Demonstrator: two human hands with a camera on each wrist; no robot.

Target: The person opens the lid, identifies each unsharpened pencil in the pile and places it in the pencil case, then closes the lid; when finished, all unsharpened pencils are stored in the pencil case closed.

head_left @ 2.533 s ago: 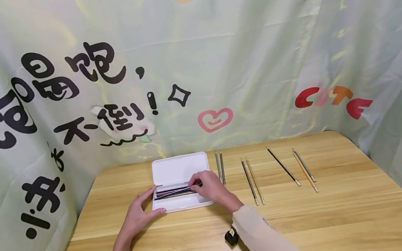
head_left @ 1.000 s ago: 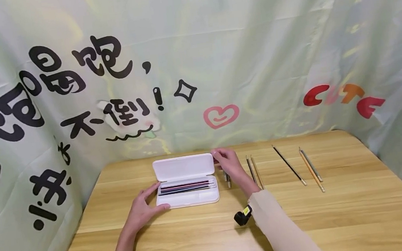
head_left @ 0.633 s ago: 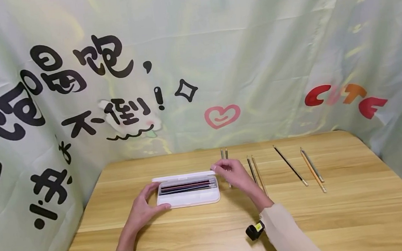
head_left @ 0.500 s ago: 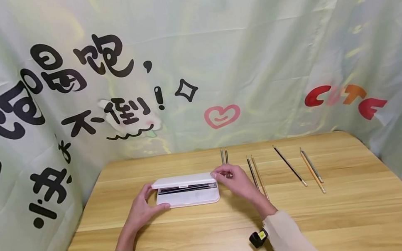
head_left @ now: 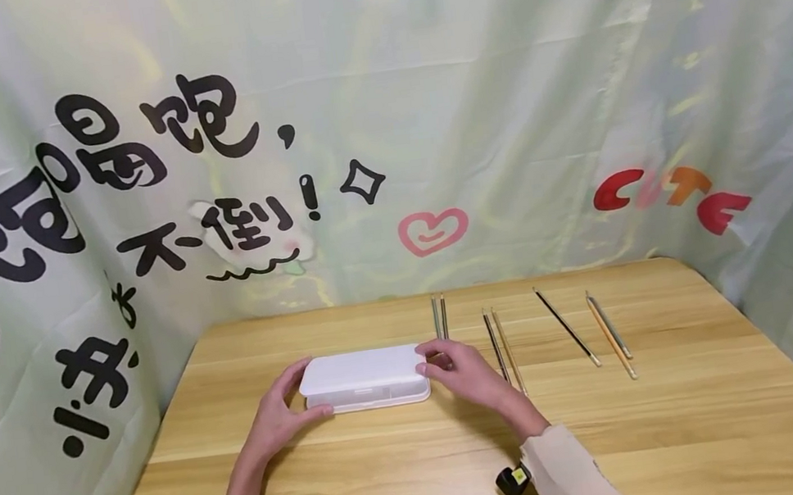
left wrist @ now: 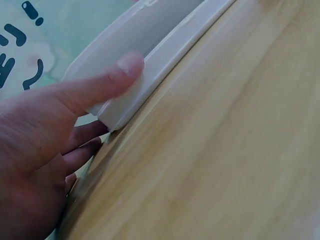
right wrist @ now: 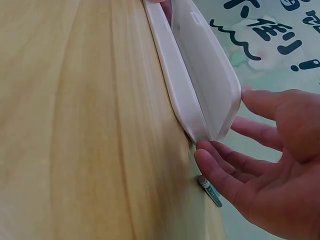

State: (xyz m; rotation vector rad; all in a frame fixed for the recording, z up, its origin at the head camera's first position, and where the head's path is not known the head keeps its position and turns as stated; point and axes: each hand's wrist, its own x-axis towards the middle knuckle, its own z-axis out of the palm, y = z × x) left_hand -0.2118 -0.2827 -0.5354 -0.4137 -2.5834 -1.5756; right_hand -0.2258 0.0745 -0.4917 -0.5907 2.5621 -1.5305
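Observation:
A white pencil case (head_left: 363,371) lies on the table with its lid tilted partly down, a gap showing along the front. My left hand (head_left: 276,419) holds the case's left end, its thumb (left wrist: 131,67) on the front wall and its fingers around the end. At the right end, my right hand (head_left: 467,372) pinches the lid (right wrist: 220,75) by its edge, thumb on one side and index finger behind. Its lower fingers touch the case's corner. The pencils inside are hidden by the lid in the head view.
Loose pencils lie right of the case: a pair (head_left: 444,316) behind my right hand, a black pencil (head_left: 495,347) beside a tan pencil (head_left: 507,345), one slanted black pencil (head_left: 566,327), and an orange pencil (head_left: 611,337) against a grey one (head_left: 610,326). A printed curtain (head_left: 503,143) hangs behind the table.
My right hand has left the pencils in the case, gone to the raised lid and swung it forward and down over them. My left hand has stayed at the left end.

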